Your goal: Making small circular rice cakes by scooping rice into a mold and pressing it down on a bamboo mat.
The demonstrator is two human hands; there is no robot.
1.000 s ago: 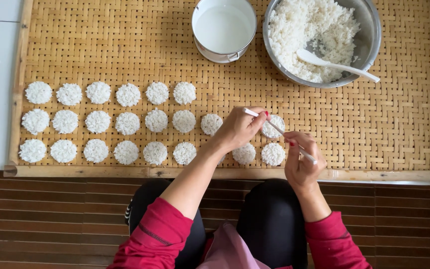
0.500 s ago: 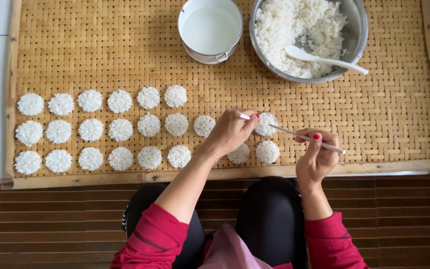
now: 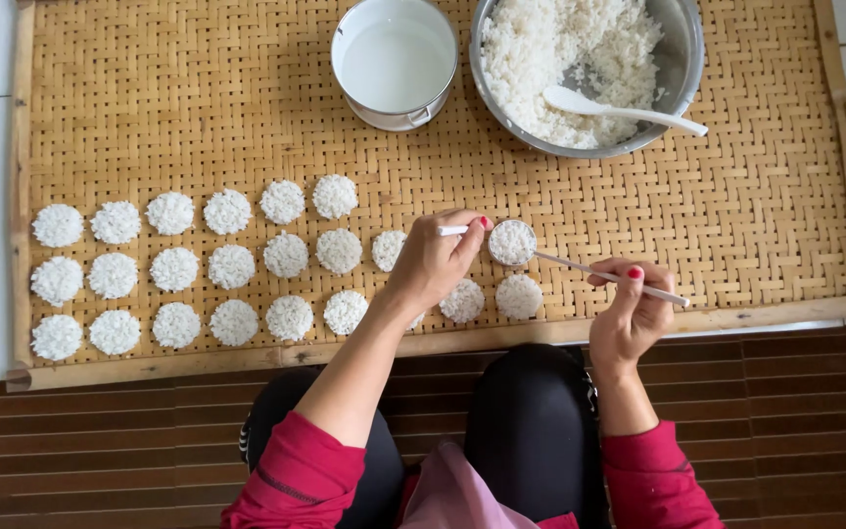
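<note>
Our right hand (image 3: 629, 318) pinches the mould's handle (image 3: 599, 274); our left hand (image 3: 433, 264) grips a white stick at the ring (image 3: 512, 242) on the tray (image 3: 736, 235). Lifting crooked, we judge, could break this rice disc.

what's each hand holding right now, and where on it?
Right hand: the ring mould's long thin handle, pinched near its far end. Left hand: a small white tool, gripped along its shaft, beside the mould.

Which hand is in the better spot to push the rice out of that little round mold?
Probably the left hand: it sits right beside the ring mold, holding a small white stick. The right hand is farther off, gripping the mold's long handle.
</note>
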